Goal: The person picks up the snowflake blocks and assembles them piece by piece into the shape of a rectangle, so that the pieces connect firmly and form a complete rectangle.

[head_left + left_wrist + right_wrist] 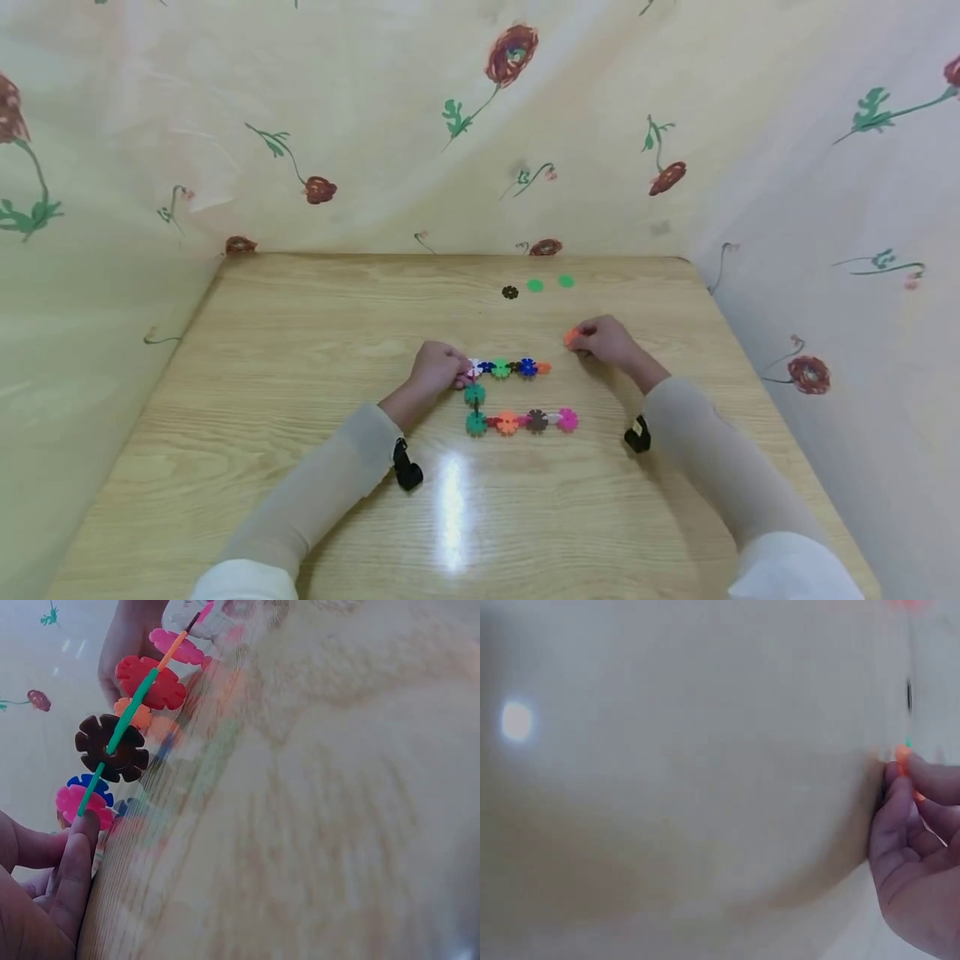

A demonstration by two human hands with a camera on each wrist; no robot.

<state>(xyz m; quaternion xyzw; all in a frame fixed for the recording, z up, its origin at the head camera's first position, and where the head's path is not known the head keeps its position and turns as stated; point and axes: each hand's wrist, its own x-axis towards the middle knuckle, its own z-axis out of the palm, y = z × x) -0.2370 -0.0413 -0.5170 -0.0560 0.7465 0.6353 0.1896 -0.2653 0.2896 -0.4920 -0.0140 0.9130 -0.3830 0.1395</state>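
On the table lies a C-shaped chain of interlocking flower discs, its upper row ending in an orange disc (543,367) and its lower row in a pink disc (567,419). My left hand (438,367) pinches the chain at its upper left corner, beside a white disc (476,367). In the left wrist view, those fingertips grip a pink disc (73,802), with a brown disc (112,748) farther along. To the right of the upper row, my right hand (606,340) holds a loose orange disc (572,337) between thumb and fingers, apart from the chain.
Toward the back of the wooden table (337,308) lie a dark brown disc (510,292) and two green discs, one (535,286) left of the other (566,282). A flowered cloth (375,125) hangs behind and along both sides. Black straps cross both wrists.
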